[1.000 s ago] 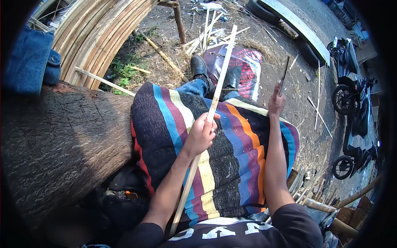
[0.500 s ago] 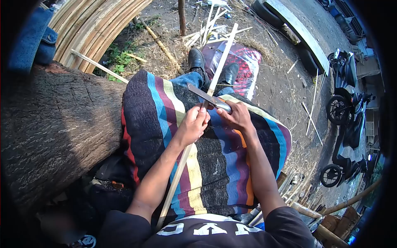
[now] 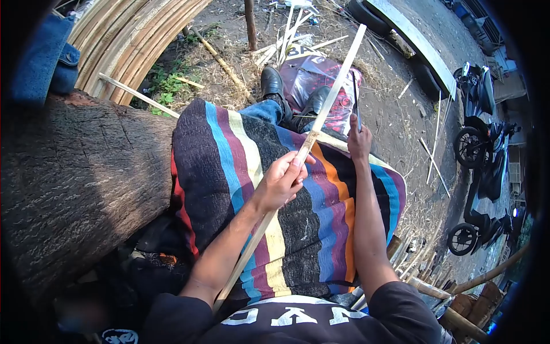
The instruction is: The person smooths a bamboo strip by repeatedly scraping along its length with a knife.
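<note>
A long pale bamboo strip (image 3: pixel 338 83) slants across my lap, one end near my body and the other out past my shoes. My left hand (image 3: pixel 281 182) is closed around it, just below a brownish node. My right hand (image 3: pixel 360 141) is closed on the handle of a knife (image 3: pixel 355 98), held to the right of the strip and apart from it. The blade points away from me and shows nearly edge-on. A striped cloth (image 3: pixel 223 189) covers my legs beneath both hands.
A thick log (image 3: pixel 86 166) lies at my left, with a jeans-clad leg (image 3: pixel 43 57) above it. Bent wooden slats (image 3: pixel 129 37) stand behind. My shoes (image 3: pixel 272 85) rest by a printed plastic sheet (image 3: pixel 298 74). Motorbikes (image 3: pixel 475 146) and a board bench (image 3: pixel 418 43) are at right.
The knife has left the strip and moved forward and right with my right hand, its blade now pointing away. The strip's far end has swung right, and my left hand has shifted slightly toward me.
</note>
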Demonstrator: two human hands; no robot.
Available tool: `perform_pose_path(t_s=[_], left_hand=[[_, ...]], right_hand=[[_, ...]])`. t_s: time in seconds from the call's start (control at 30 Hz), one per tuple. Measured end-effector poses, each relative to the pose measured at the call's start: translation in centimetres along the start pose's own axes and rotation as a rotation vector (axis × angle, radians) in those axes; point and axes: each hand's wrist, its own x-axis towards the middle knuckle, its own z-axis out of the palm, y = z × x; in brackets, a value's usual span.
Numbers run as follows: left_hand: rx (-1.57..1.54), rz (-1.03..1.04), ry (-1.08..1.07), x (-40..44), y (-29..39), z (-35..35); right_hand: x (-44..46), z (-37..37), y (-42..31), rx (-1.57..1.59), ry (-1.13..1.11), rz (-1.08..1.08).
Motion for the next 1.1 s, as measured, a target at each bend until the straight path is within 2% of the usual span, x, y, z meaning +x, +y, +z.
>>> perform_pose_path(t_s=[0.1, 0.2, 0.27, 0.33, 0.4, 0.47, 0.53, 0.57, 0.63, 0.67, 0.73, 0.8, 0.83, 0.9, 0.97, 1.0, 1.07, 1.1], left_hand=[[-0.097, 0.025, 0.025, 0.9, -0.4, -1.8], [-0.367, -0.002, 0.046, 1.3, -1.5, -3.8], [-0.449, -0.032, 0.056, 1.0, -1.1, -3.9], [-0.548, -0.11, 0.109, 1.0, -1.1, -3.7], [-0.523, -0.134, 0.168, 0.9, -1.6, -3.9], [-0.244, -0.052, 0.184, 0.5, -1.5, -4.1], [-0.163, -0.027, 0.203, 0.3, -0.5, -3.2], [-0.026, 0.009, 0.213, 0.3, -0.2, -2.9], [0.174, 0.018, 0.206, 0.1, -0.3, -2.7], [0.173, 0.017, 0.203, 0.2, -0.7, -2.3], [0.148, 0.096, 0.237, 0.5, -1.3, -1.4], [0.182, 0.066, 0.145, 0.6, -1.2, -1.1], [0.173, 0.067, 0.155, 0.6, -1.3, -1.0], [0.169, 0.066, 0.163, 0.8, -1.2, -1.3], [-0.135, 0.083, 0.19, 1.1, -1.0, -2.2], [-0.134, 0.083, 0.197, 1.2, -1.1, -2.8], [-0.232, 0.099, 0.224, 1.6, -1.3, -3.8], [-0.243, 0.108, 0.199, 1.5, -1.1, -4.2]], right_hand=[[-1.6, -0.1, -1.5, 0.133, -0.02, 0.013], [-4.3, -1.6, -6.8, 0.181, -0.158, -0.238], [-5.5, -1.5, -8.1, 0.018, -0.327, -0.36], [-6.7, -0.9, -9.8, -0.016, -0.292, -0.571], [-7.3, -0.8, -10.3, -0.089, -0.39, -0.568], [-7.3, -0.5, -10.0, -0.05, -0.408, -0.569], [-7.0, -0.6, -10.0, 0.011, -0.416, -0.602], [-6.8, -1.0, -10.0, -0.021, -0.465, -0.559], [-6.4, -0.3, -8.8, -0.017, -0.424, -0.575], [-6.1, -0.1, -8.2, -0.012, -0.38, -0.592], [-5.1, -0.2, -7.1, 0.026, -0.404, -0.494], [-4.0, 0.5, -6.0, 0.023, -0.292, -0.306], [-3.4, 0.9, -6.1, 0.025, -0.136, -0.291], [-2.7, 0.3, -5.8, 0.05, -0.172, -0.141], [-2.6, -0.2, -5.4, 0.065, -0.23, -0.097], [-3.0, -0.1, -5.4, 0.069, -0.236, -0.098], [-4.0, 0.0, -5.2, 0.023, -0.265, -0.348], [-4.7, -1.5, -7.9, 0.044, -0.379, -0.167]])
